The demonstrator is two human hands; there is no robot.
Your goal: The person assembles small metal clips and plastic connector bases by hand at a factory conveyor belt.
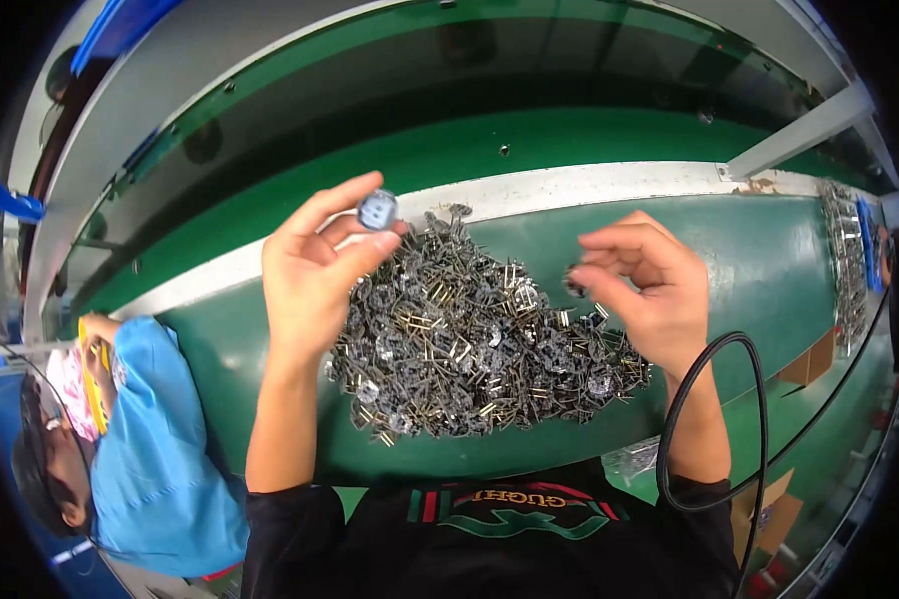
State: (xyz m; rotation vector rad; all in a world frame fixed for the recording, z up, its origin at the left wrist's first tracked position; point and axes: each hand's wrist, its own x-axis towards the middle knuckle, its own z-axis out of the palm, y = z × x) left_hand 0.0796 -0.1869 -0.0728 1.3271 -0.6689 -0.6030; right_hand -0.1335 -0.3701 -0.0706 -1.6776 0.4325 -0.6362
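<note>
A heap of small dark plug inserts with metal pins (pixel 469 349) is spread over the green tabletop in front of me. At the heap's far left edge, my left hand (pixel 315 250) pinches a small round blue-grey plug part (pixel 378 211) between thumb and fingers, its flat face turned toward me. Over the right side of the heap, my right hand (pixel 649 285) is closed, thumb near the fingertips, with a small dark plug insert (pixel 574 283) at its tips. The finer shape of that piece is too small to make out.
A black cable (pixel 764 399) loops in front of my right forearm. To the left sits a person in a blue top (pixel 160 429). A pale rail (pixel 589 182) borders the table's far side. Metal-pinned parts (pixel 845 270) line the right end, near a cardboard box (pixel 811 359).
</note>
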